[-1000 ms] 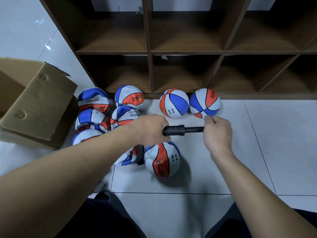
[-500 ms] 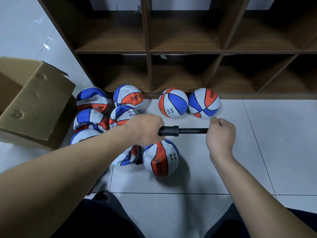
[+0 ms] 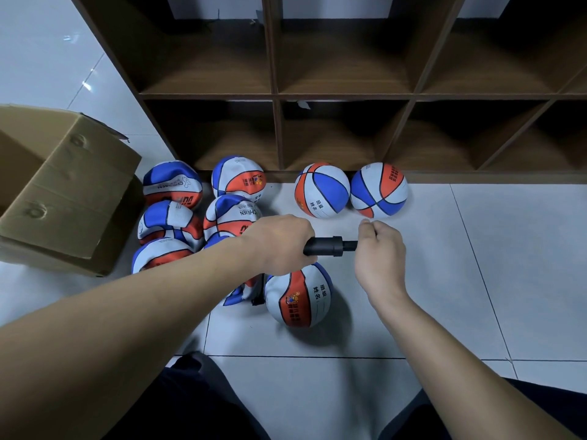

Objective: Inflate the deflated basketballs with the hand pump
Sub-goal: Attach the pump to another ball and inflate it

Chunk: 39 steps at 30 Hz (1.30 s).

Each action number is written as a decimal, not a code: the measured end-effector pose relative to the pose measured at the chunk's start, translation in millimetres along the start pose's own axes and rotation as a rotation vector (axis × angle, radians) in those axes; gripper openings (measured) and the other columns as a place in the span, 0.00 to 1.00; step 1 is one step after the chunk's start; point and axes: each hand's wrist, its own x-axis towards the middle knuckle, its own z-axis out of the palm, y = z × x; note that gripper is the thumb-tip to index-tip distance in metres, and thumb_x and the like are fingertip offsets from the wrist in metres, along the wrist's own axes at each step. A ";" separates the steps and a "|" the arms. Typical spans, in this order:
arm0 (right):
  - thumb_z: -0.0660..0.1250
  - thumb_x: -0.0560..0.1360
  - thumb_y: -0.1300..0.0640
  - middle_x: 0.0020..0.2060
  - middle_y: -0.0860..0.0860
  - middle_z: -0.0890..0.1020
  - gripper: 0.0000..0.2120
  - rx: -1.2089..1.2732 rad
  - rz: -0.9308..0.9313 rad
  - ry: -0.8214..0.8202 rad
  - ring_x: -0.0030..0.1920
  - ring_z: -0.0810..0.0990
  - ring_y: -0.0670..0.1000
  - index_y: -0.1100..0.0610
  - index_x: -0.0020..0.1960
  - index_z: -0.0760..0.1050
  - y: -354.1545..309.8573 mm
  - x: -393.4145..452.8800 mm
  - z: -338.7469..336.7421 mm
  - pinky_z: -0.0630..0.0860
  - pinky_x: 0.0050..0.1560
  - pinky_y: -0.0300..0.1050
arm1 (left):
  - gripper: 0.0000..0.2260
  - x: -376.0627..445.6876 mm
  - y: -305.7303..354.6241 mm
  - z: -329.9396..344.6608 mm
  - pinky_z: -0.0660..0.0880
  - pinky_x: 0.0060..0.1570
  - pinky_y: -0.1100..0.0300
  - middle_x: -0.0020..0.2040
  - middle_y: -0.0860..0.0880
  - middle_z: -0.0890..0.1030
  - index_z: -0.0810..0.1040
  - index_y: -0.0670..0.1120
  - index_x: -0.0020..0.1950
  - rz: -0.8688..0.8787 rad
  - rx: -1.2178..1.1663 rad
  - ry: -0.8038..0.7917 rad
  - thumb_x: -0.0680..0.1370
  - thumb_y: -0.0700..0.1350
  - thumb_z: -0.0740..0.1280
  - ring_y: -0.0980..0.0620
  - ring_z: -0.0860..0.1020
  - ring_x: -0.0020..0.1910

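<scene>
A black hand pump (image 3: 327,246) lies level above the floor between my hands. My left hand (image 3: 279,242) grips its barrel. My right hand (image 3: 379,249) grips the handle end, close against the barrel, so the rod is almost hidden. Below the pump a round red, white and blue basketball (image 3: 298,296) rests on the tiles, with a black hose (image 3: 258,296) at its left side. Several flat, dented basketballs (image 3: 168,220) are heaped to the left. Two round basketballs (image 3: 322,190) (image 3: 379,190) sit by the shelf foot.
A brown wooden cubby shelf (image 3: 276,96) runs along the back. An open cardboard box (image 3: 63,192) stands at the left beside the heap. White floor tiles (image 3: 476,281) stretch to the right. My dark-clothed knees (image 3: 197,401) are at the bottom edge.
My right hand drew the handle out to the right, then pushed it back in toward the barrel. The left hand kept its grip on the barrel.
</scene>
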 end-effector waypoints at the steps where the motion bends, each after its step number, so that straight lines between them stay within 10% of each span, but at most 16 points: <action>1: 0.59 0.86 0.54 0.30 0.51 0.68 0.21 -0.011 -0.010 -0.012 0.33 0.66 0.54 0.57 0.35 0.62 -2.5 -2.5 0.9 0.63 0.36 0.51 | 0.14 -0.2 0.7 0.1 0.68 0.32 0.57 0.34 0.52 0.76 0.73 0.51 0.39 0.004 0.001 0.002 0.80 0.56 0.68 0.53 0.74 0.32; 39: 0.62 0.81 0.56 0.22 0.46 0.61 0.21 0.095 0.111 0.135 0.32 0.60 0.54 0.54 0.32 0.59 0.5 26.4 -22.2 0.59 0.35 0.49 | 0.16 3.3 -22.7 -5.1 0.76 0.36 0.53 0.32 0.51 0.75 0.74 0.50 0.37 -0.029 -0.065 -0.051 0.80 0.57 0.70 0.51 0.75 0.32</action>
